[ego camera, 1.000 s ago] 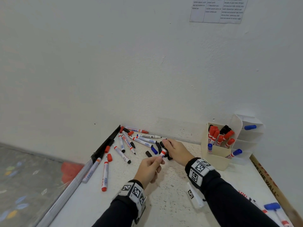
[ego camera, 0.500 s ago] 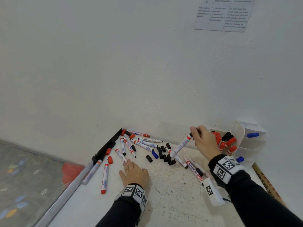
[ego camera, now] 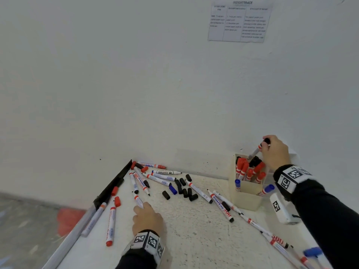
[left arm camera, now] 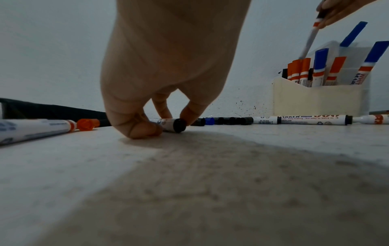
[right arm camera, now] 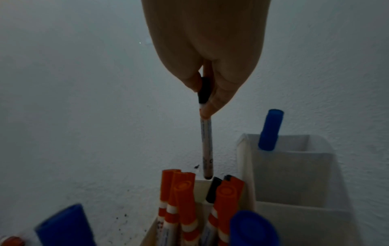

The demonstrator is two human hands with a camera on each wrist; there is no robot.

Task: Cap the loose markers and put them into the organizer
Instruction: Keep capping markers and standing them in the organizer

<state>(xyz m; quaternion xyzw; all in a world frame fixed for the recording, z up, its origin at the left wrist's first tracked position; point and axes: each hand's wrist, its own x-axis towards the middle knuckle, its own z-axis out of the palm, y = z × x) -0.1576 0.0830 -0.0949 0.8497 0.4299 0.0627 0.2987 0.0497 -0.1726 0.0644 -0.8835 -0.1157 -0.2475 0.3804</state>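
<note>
White speckled table [ego camera: 194, 235], pushed into a corner of white walls. Spread across the top — lots of loose markers [ego camera: 198, 191], some with red ends, some with black tips showing. Little black caps [ego camera: 187, 192] in a bunch near the middle, one blue cap [ego camera: 172, 189] beside them, red caps [ego camera: 117, 201] near the left edge. Cream organizer [ego camera: 245, 199] standing at the back right, full of capped markers. Long black strip [ego camera: 114, 184] along the left edge — two markers right beside it.

Head view bright and even; wrist views dim, blurred.
</note>
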